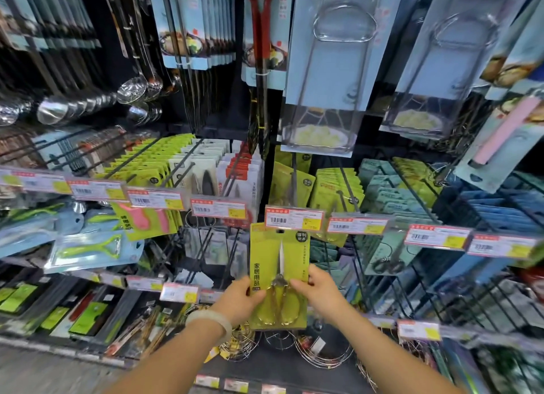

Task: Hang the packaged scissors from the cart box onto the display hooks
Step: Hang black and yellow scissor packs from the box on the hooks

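A: Holding the scissors pack [279,276] with both hands, right at the middle of the view. It stands upright, a green card with the blades pointing to 12 o'clock and the gold handles at 6.

B: How do the hands sit on it?

A: The left hand [240,298] comes in from 7 o'clock and grasps the card's left edge, thumb across the front near the handles. The right hand [319,295] comes in from 5 o'clock and pinches the right edge, fingers curled onto the front by the pivot. A pale bangle [210,320] circles the left wrist.

B: Where is the card's top?

A: Just under a price tag [294,218] at 12 o'clock from the hands. The tag overlaps the card's upper edge, so I cannot tell whether the hole is on the hook [294,176] behind it.

B: What hangs on that hook?

A: Another green pack [290,184] sits further back, at 12 o'clock from the tag.

B: And around it?

A: More green packs [335,187] on the next hook, toward 1 o'clock. Teal packs [382,187] beyond them, toward 2. At 10 o'clock a green peeler [94,251] in a blue blister. Ladles [88,102] hang at 10, high up. Red tongs [260,25] hang at 12, at the top. Wire racks [321,352] lie low, at 6 o'clock below the hands.
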Tool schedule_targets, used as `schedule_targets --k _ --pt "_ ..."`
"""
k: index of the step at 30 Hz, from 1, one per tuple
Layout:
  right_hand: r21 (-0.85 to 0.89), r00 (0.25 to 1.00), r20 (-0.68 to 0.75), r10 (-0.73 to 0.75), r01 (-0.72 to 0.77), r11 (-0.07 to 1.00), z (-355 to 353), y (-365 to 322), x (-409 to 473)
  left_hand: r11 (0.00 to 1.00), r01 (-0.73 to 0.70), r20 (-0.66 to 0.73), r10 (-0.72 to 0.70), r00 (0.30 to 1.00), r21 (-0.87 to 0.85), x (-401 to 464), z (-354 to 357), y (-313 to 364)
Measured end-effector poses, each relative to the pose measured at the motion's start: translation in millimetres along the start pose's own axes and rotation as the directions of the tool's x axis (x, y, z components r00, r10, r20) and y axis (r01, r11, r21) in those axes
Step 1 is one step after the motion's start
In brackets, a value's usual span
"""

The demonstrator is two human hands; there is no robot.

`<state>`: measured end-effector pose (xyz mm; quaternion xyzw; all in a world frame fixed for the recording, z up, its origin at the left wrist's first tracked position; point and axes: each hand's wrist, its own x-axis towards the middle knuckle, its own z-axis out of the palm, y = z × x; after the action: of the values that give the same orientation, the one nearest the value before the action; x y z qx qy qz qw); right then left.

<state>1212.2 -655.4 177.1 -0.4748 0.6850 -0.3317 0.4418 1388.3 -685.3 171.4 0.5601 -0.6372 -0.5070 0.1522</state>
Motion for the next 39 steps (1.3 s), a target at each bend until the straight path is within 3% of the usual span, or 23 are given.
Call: schedule_targets --k 3,8,23,30,36,39 --pt "0.017 0.998 -0.051 -0.024 0.025 1.0 -15 1 -1 0.998 -0.045 -0.05 0.048 0.998 0.047 8 8 7" --pt "0.052 0.99 -0.107 -0.088 0.094 0.994 -32 -17 4 0.991 -0.039 -0.109 0.025 0.994 -0.129 22 7 33" --pt "-0.061 0.999 -0.046 0.009 -0.012 0.998 -25 -12 17 0.999 -0.047 -0.077 0.047 0.996 0.0 37 6 17" --pt "-0.116 0.997 -0.073 0.023 -0.032 0.993 -25 -22 30 0.999 -0.038 -0.086 0.035 0.996 -0.036 59 0 20" --pt "-0.109 0.988 -0.114 0.103 -0.115 0.987 -18 -21 52 0.999 -0.032 -0.178 0.035 0.983 0.02 77 -1 22" --pt "-0.152 0.979 -0.149 0.142 -0.165 0.975 -12 -19 58 1.0 0.01 -0.157 -0.01 0.988 -0.003 87 -2 20"
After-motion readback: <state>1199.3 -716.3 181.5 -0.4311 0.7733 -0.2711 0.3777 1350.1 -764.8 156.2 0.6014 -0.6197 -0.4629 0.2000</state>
